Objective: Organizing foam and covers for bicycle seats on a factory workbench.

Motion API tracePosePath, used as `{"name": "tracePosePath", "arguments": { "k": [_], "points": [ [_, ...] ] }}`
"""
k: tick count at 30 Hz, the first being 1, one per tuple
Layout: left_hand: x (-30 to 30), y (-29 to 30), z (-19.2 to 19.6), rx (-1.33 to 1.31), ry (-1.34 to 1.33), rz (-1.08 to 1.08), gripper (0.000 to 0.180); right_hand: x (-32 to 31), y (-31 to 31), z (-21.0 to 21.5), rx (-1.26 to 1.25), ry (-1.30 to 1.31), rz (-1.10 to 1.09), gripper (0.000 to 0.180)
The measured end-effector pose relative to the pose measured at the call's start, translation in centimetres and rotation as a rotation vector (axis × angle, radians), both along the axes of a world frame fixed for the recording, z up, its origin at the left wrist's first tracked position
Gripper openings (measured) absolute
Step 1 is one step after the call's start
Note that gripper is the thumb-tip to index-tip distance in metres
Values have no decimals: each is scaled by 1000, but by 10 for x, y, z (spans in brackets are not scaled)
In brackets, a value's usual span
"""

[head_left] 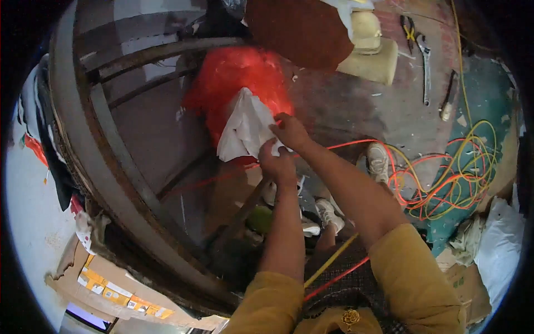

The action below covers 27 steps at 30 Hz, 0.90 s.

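Both of my hands are at the right edge of a thin, crumpled white sheet [243, 127], which peaks upward and spreads to the left. Whether it is cloth, paper or plastic I cannot tell. My left hand [278, 163] grips its lower right corner with curled fingers. Slightly above and to the right, my right hand [291, 132] pinches the edge. Behind and beneath the sheet lies a blurred, translucent red plastic bag [245, 64]; its contents cannot be made out.
A curved frame [119, 147] of worn bars fills the left. Pliers [409, 30], an adjustable wrench [426, 69] and a knife-like tool [449, 97] lie at upper right. Orange and yellow hoses [439, 183] coil at right. A brown panel [300, 33] and foam pieces [372, 61] lie ahead.
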State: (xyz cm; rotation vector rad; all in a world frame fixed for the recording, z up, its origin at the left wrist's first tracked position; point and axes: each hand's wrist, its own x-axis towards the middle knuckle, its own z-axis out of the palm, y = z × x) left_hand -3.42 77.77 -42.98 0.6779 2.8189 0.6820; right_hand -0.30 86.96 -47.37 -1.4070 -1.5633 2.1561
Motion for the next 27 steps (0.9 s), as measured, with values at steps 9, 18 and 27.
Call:
{"name": "tracePosePath", "arguments": {
  "k": [9, 18, 27],
  "points": [
    [-167, 15, 28, -766, 8, -200, 36, 5, -41, -2, 44, 13, 112, 32],
    [-21, 128, 147, 70, 128, -33, 25, -35, -21, 23, 87, 187, 461, 60],
    [48, 182, 162, 652, -895, 177, 36, 131, 61, 69, -751, 799, -788, 57]
  ]
}}
